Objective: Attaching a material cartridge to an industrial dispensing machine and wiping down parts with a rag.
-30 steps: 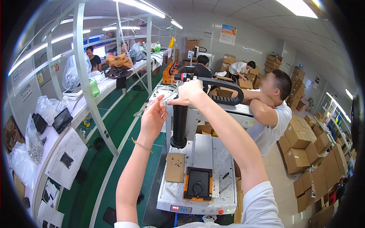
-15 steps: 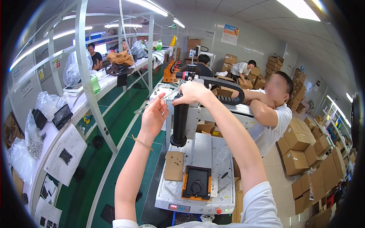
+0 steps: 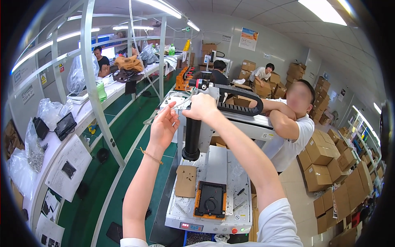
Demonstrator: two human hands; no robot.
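A tall black cylinder [image 3: 191, 138] stands upright on the head of a white benchtop machine. My right hand [image 3: 204, 106] wraps over its upper end, thumb on the near left side; its other fingertips are partly hidden. To the left, my left hand [image 3: 164, 128] is raised, palm turned inward, fingers loosely curled and apart with nothing visible in them. A thin translucent tube [image 3: 179, 106] runs between the two hands, close to the left fingertips. Below, on the machine bed, lie an orange-and-black fixture [image 3: 222, 201] with a coiled black wire [image 3: 210, 203] in it and a brown cardboard piece [image 3: 186, 187].
A black cable chain [image 3: 242, 92] arches over the machine's arm. A person in a white shirt [image 3: 288, 146] leans on it at the right. A workbench [image 3: 88, 113] with plastic bags runs along the left. Cardboard boxes [image 3: 319, 148] are stacked to the right.
My left hand has shifted slightly left and down. My right hand has dipped a little at the cylinder's top. The view has moved slightly, and a far worker has raised their head.
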